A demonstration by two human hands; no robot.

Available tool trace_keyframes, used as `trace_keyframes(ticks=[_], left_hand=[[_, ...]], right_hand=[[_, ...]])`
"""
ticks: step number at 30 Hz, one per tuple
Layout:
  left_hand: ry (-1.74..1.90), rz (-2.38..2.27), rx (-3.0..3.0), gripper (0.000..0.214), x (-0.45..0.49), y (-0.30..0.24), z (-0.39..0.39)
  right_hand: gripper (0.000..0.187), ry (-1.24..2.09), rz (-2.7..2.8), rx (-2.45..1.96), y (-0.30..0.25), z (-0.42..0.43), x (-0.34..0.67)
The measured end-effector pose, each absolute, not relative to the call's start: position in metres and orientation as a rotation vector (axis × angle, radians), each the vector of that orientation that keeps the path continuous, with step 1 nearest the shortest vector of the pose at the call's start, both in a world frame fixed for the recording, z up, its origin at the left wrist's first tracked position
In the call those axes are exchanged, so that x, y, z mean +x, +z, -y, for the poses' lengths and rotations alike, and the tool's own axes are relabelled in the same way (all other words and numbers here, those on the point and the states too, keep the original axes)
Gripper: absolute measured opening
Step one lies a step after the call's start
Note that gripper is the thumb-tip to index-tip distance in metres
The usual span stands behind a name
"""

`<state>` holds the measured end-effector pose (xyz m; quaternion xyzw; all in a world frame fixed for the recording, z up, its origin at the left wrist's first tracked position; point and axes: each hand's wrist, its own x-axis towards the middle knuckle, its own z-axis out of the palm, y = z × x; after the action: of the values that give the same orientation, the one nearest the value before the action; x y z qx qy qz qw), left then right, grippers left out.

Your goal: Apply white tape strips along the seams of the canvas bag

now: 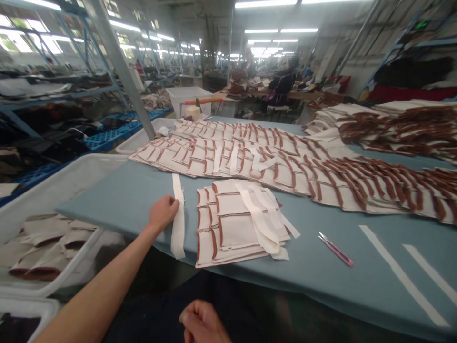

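Observation:
My left hand (163,212) is closed, its fingertips pinching the edge of a white fabric strip (178,228). That strip lies lengthwise on the table, its near end by the front edge. My right hand (203,321) is held low in front of my lap, fingers curled; whatever they may hold is hidden. Right of the strip is a small stack of cream fabric panels (235,219) with brown edging. More loose white strips (262,224) lie across that stack. Farther right, pink-handled thread snips (335,248) rest on the table.
Long overlapping rows of cream and brown panels (285,171) fill the table's (117,200) far side. Two white strips (403,274) lie at the right. White plastic bins (107,164) stand along the left. A person (282,83) sits in the background.

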<state>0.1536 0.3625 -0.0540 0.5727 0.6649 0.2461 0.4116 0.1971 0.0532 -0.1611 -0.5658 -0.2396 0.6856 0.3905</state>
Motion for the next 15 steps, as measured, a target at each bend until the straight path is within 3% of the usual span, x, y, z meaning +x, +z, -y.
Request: trace_keyframes(ticks=[4, 8, 10, 12, 15], left_hand=[[0.646, -1.771, 1.639, 0.041, 0.144, -0.031, -0.355], [0.615, -1.706, 1.701, 0.025, 0.128, -0.028, -0.290], [0.516, -1.616, 1.646, 0.041, 0.120, -0.041, -0.240], [0.425, -1.524, 1.525, 0.058, 0.116, -0.059, -0.194], [0.414, -1.395, 1.307, 0.074, 0.120, -0.088, -0.158]], right_hand=[[0.030, 1.711, 0.598, -1.485, -0.171, -0.033, 0.208], [0.032, 1.534, 0.674, -1.537, -0.164, -0.024, 0.238], [0.028, 1.407, 0.725, -1.573, -0.154, -0.022, 0.257], [0.022, 1.132, 0.837, -1.659, -0.141, -0.024, 0.275], [0.014, 0.415, 1.111, -1.726, -0.121, -0.043, 0.295]])
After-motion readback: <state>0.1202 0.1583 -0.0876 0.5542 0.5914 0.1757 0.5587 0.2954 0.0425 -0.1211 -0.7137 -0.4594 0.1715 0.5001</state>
